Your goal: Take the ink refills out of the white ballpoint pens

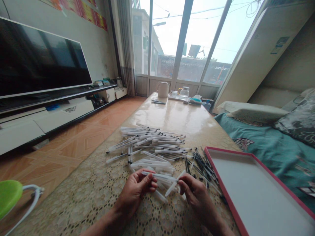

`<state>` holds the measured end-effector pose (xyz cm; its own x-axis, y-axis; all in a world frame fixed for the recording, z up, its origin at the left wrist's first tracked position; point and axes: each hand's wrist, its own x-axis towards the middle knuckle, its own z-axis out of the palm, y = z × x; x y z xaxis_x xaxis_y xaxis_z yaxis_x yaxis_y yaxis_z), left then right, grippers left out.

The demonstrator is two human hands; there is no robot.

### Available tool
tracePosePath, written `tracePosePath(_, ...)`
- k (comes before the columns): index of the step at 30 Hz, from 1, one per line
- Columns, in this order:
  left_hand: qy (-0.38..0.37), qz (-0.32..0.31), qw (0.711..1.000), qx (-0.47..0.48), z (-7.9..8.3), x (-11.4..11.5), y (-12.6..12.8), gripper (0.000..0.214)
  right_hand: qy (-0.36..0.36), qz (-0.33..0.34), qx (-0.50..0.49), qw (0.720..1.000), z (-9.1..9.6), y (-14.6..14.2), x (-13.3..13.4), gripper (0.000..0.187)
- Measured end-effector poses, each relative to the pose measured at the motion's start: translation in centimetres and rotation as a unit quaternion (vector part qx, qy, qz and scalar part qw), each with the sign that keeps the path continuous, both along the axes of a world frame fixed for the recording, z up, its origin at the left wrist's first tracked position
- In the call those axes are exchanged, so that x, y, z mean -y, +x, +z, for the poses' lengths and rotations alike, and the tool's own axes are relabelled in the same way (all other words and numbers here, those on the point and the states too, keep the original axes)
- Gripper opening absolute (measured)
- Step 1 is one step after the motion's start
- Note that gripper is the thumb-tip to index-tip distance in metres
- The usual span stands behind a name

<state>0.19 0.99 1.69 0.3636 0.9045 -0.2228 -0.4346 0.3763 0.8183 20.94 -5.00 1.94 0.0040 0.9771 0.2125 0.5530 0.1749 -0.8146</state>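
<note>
Head view: we hold a white pen tube (163, 176), our left hand (137, 186) pinched closed on one end, our right hand (193, 188) pinching the other; loose pens (147, 139) lie beyond both hands, a red-rimmed tray (256, 183) rightward.

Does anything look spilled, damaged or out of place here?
Nothing looks spilled or damaged. Only untidiness stands out: whitish pens lie crisscrossed in a loose heap on the patterned tablecloth, and thin black pen parts are strewn beside the red-rimmed tray.

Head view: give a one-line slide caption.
Left hand and right hand hold a slim white tube near black-tipped white pens and a shallow red-rimmed white tray.
</note>
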Motion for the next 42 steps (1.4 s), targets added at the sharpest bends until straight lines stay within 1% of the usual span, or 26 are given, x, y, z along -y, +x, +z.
tracePosePath(3,-0.001,0.0,1.0,0.005,0.0,-0.04,0.0,0.023,-0.023,0.0,-0.022,1.0,0.11,-0.06,0.09,0.027)
tracePosePath(7,0.0,-0.004,1.0,0.005,0.01,0.02,-0.02,0.022,0.001,-0.003,0.019,1.0,0.32,-0.1,0.01,0.039)
tracePosePath(8,0.001,-0.003,1.0,0.004,0.01,0.03,-0.01,0.022,0.008,-0.003,0.022,1.0,0.34,-0.11,-0.01,0.039)
tracePosePath(11,0.001,0.0,1.0,0.002,0.04,0.01,0.04,0.022,0.003,-0.005,-0.003,1.0,0.32,-0.14,0.03,0.027)
tracePosePath(13,0.0,0.003,1.0,0.0,0.08,-0.02,0.07,0.023,-0.011,-0.004,-0.013,1.0,0.26,-0.13,0.1,0.025)
tracePosePath(18,0.002,0.001,1.0,-0.001,0.05,-0.07,0.04,0.026,0.004,-0.004,0.021,1.0,0.12,-0.04,0.03,0.038)
tracePosePath(21,0.001,0.004,1.0,-0.002,-0.1,-0.04,0.0,0.026,-0.008,-0.002,-0.004,1.0,0.1,-0.09,-0.04,0.027)
tracePosePath(23,0.0,0.004,1.0,0.0,-0.19,0.01,-0.02,0.026,-0.023,0.001,-0.014,1.0,0.11,-0.14,-0.03,0.026)
tracePosePath(28,0.001,0.003,1.0,0.002,-0.19,0.03,-0.02,0.025,-0.005,0.004,0.022,1.0,0.14,-0.12,0.09,0.035)
tracePosePath(32,0.003,0.005,1.0,0.002,0.04,0.0,0.05,0.025,-0.018,0.003,-0.006,1.0,0.04,-0.1,0.05,0.023)
tracePosePath(35,-0.001,0.004,1.0,-0.003,0.15,0.02,0.1,0.025,-0.02,0.007,-0.004,1.0,-0.14,-0.03,-0.02,0.025)
tracePosePath(37,0.003,0.0,1.0,-0.001,0.1,0.01,0.1,0.024,-0.009,0.013,0.005,1.0,-0.28,0.0,-0.06,0.031)
tracePosePath(39,0.003,0.003,1.0,0.003,-0.04,-0.03,0.08,0.024,-0.01,0.011,-0.012,1.0,-0.38,-0.04,-0.09,0.032)
tracePosePath(42,-0.007,0.02,1.0,0.008,-0.23,-0.11,0.0,0.025,-0.049,0.009,-0.112,0.992,-0.32,-0.26,-0.14,0.024)
